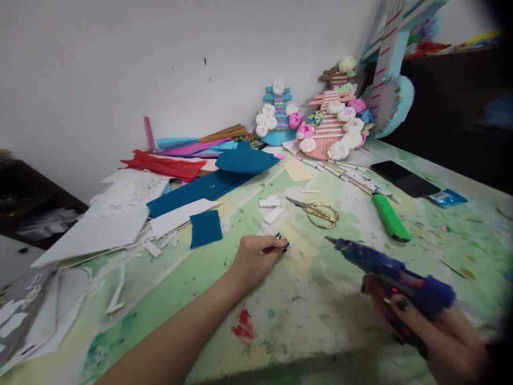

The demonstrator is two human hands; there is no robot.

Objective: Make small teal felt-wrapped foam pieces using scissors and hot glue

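Note:
My left hand (260, 259) rests near the middle of the table, thumb and finger pinched on a small dark blue piece (282, 240), mostly hidden by the fingers. My right hand (433, 331) is wrapped round the handle of a blue hot glue gun (393, 272), whose nozzle points left toward the small piece, some way apart from it. A small red light glows on the gun. Beyond the hands lie gold-handled scissors (320, 214) and white foam pieces (274, 215). A blue square (206, 228) lies to the left of my left hand.
Blue sheets (196, 190), a red crepe piece (164, 164) and white foam board (104, 224) cover the back left. Flower-decorated ship-like crafts (331, 128) stand against the wall. Markers (360, 179), a phone (404, 178) and a green cutter (389, 216) lie at right.

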